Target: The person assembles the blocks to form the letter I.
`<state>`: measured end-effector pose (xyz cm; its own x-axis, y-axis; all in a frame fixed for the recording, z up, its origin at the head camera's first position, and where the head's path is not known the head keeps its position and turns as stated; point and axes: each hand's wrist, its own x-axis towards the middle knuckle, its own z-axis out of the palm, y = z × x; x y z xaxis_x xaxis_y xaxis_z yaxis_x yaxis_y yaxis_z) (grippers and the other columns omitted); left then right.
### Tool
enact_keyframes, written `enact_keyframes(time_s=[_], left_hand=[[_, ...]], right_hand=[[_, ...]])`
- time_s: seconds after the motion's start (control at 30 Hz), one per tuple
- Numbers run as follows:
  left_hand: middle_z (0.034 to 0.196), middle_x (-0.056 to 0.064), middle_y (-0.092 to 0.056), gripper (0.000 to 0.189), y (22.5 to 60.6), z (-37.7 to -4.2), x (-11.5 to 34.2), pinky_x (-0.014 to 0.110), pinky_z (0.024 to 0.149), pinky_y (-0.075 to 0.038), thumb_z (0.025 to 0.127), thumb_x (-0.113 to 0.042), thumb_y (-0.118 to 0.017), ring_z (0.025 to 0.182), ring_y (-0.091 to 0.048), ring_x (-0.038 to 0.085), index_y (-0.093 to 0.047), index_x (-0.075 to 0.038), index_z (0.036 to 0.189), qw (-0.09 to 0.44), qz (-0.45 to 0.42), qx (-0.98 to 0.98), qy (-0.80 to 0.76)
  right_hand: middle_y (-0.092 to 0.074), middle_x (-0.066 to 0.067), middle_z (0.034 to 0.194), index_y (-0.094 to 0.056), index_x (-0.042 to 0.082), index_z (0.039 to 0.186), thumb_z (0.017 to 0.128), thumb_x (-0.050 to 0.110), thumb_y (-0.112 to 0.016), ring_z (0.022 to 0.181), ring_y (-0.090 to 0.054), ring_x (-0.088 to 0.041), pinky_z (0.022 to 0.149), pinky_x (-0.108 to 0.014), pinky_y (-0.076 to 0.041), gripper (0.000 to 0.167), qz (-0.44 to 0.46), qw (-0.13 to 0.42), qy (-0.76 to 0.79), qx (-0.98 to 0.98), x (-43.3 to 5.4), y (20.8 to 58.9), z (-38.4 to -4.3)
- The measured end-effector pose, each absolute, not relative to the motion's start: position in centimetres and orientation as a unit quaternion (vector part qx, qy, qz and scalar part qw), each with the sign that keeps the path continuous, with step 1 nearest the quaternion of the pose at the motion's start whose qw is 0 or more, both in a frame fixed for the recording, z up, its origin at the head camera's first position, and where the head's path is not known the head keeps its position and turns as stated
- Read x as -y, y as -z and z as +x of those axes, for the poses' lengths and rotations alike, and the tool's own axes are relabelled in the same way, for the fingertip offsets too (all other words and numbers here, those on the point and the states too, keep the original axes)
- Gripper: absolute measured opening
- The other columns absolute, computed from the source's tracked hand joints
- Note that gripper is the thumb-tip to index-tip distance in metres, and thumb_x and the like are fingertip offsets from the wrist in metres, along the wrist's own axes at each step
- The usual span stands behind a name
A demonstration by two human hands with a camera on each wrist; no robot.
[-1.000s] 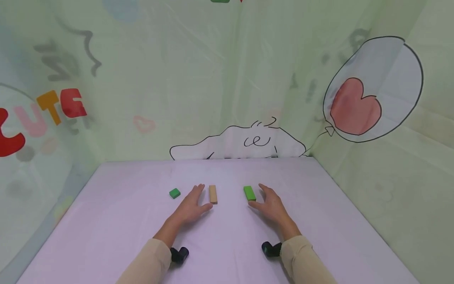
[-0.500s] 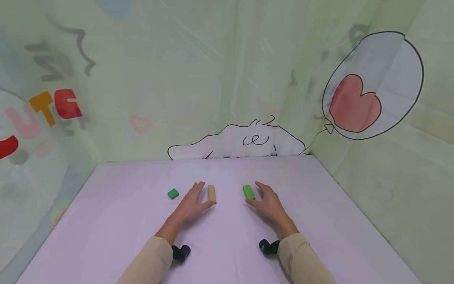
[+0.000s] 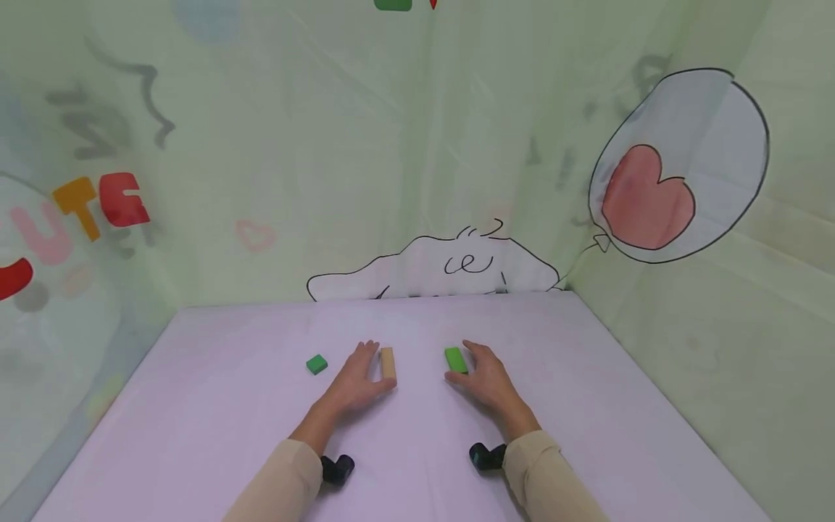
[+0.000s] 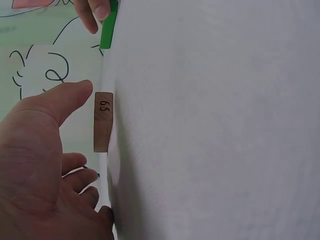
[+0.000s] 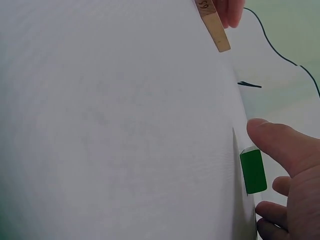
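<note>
In the head view, my left hand (image 3: 355, 380) is spread beside a plain wooden block (image 3: 388, 364). Its thumb overlaps the block's near end, and the fingers lie to the left. The left wrist view shows "65" on the end of this wooden block (image 4: 103, 122), with a gap between it and the thumb. My right hand (image 3: 489, 380) curves loosely around the right side of a bright green block (image 3: 455, 359), thumb at its near end. From the right wrist, the green block (image 5: 253, 171) stands between thumb and fingers, not gripped.
A smaller, darker green block (image 3: 317, 364) lies on the table, left of my left hand. The pale cloth-covered table (image 3: 417, 435) meets a printed curtain (image 3: 359, 145) behind and at both sides. Black wrist cameras (image 3: 337, 470) sit at the cuffs.
Both hands have drifted inward, the left slightly right and the right slightly left, closer about their blocks. The blocks stay in place on the table; the head view has shifted a little.
</note>
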<state>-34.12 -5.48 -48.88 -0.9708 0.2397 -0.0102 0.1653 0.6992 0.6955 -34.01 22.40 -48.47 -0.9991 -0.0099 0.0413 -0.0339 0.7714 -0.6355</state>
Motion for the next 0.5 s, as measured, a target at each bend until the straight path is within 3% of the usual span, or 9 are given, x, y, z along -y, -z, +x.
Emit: enact_keyframes(time_s=[0.5], left_hand=[[0.17,0.018,-0.026,0.085,48.92,-34.34,5.26,0.056,0.13,-0.018,0.093,-0.037,-0.073,0.161,-0.016,0.036,-0.033,-0.003,0.16,0.029,0.107,-0.922,-0.37]], right_hand=[[-0.041,-0.029,0.158,-0.039,-0.001,0.156,0.09,0.032,-0.078,0.147,-0.038,-0.048,0.121,-0.061,-0.035,0.083,0.016,0.013,-0.327,0.945,-22.2,48.28,-34.32]])
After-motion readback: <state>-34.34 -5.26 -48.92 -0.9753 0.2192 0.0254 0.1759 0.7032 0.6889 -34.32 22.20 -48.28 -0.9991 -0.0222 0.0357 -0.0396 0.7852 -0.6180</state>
